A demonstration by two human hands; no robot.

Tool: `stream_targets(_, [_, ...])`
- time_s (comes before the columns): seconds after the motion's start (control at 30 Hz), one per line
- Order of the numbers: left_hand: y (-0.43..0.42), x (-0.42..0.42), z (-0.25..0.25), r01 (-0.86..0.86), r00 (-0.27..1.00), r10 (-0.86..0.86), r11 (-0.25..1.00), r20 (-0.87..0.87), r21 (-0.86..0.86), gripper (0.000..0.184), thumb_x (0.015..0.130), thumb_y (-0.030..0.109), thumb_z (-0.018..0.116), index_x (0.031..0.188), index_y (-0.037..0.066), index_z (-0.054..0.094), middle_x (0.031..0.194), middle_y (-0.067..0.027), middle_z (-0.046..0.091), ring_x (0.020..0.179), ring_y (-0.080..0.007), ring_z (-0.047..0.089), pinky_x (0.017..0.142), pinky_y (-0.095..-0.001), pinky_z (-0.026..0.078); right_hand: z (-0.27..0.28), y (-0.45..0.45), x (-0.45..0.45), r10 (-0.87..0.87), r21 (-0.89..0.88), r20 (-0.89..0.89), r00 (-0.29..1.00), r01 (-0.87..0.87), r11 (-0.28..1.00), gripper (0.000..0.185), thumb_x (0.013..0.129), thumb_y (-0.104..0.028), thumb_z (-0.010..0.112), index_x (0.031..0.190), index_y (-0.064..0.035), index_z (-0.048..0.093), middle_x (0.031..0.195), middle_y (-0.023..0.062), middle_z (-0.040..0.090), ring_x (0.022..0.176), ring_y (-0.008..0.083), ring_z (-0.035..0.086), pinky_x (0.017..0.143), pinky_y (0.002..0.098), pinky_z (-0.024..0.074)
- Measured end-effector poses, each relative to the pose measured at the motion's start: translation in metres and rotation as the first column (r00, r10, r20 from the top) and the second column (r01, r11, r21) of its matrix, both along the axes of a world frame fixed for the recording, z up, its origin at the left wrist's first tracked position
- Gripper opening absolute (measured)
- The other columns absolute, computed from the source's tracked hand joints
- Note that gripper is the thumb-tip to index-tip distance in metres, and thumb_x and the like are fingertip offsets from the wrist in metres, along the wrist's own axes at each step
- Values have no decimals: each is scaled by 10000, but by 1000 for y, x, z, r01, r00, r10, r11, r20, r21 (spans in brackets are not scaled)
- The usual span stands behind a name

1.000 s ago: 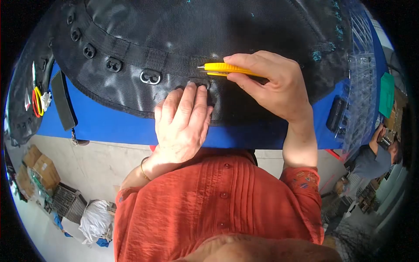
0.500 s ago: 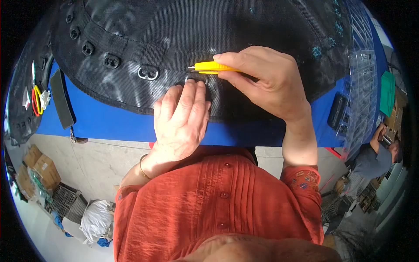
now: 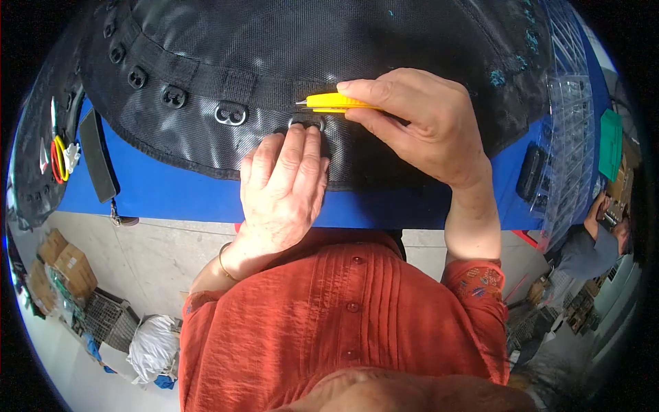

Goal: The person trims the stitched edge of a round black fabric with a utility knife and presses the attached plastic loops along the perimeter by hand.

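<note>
Black mesh fabric point(image 3: 329, 51) with a curved webbing band point(image 3: 274, 95) lies across the blue table. Along its edge runs a row of black two-hole fittings, one with a metal ring point(image 3: 230, 113) around it. My left hand point(image 3: 285, 185) lies flat on the fabric edge, fingers stretched out, fingertips against another ringed fitting point(image 3: 307, 122) that they partly cover. Pinched between thumb and fingers of my right hand point(image 3: 429, 127) is a pair of yellow thread snips point(image 3: 336, 103). Their metal tips point left, just over the webbing and above my left fingertips.
At left on the blue table point(image 3: 171, 196) are a dark phone-like slab point(image 3: 98, 154) and red-and-yellow-handled scissors point(image 3: 60, 158). Clear plastic trays point(image 3: 570, 137), a black object point(image 3: 532, 173) and a green piece point(image 3: 609, 145) are at right. Another person point(image 3: 590, 250) works beyond.
The fabric edge and its fittings have shifted slightly up and left. My left fingers have slid back a little, uncovering more of the ringed fitting. The snips stay almost in place.
</note>
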State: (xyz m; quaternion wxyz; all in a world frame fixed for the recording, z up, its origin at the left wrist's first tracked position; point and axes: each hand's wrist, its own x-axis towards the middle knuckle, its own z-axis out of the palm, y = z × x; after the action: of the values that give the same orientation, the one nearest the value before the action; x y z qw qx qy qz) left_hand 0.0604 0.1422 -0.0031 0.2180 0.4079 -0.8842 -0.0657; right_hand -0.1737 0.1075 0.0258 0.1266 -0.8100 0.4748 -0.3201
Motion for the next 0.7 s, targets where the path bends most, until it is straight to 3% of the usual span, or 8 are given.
stream_targets(0.3, [0,0,0,2,1000,-2,1000,-6,-9,407,877,148,727,1259,21,668,1245,-119,644,1076,-289,594,921,-401,462,4,1,1,4,60,13,1000,-4,998,190,843,-206,774,1012,-131,731,778,31,661,700,232,667,619,348,531])
stream_targets(0.37, [0,0,1,6,1000,-6,1000,-5,-8,405,878,148,726,1258,22,670,1245,-119,644,1078,-289,595,922,-401,461,6,1,-1,44,92,-5,999,-43,995,277,805,-84,811,1075,-80,749,839,65,703,722,218,674,634,309,533])
stream_targets(0.7, [-2,0,-2,6,1000,-5,999,15,-46,401,870,167,723,1242,24,676,1223,-114,650,1060,-273,611,903,-392,463,12,4,-2,34,103,-93,995,-24,994,294,821,-100,805,1106,-108,733,807,55,680,699,209,664,626,312,536])
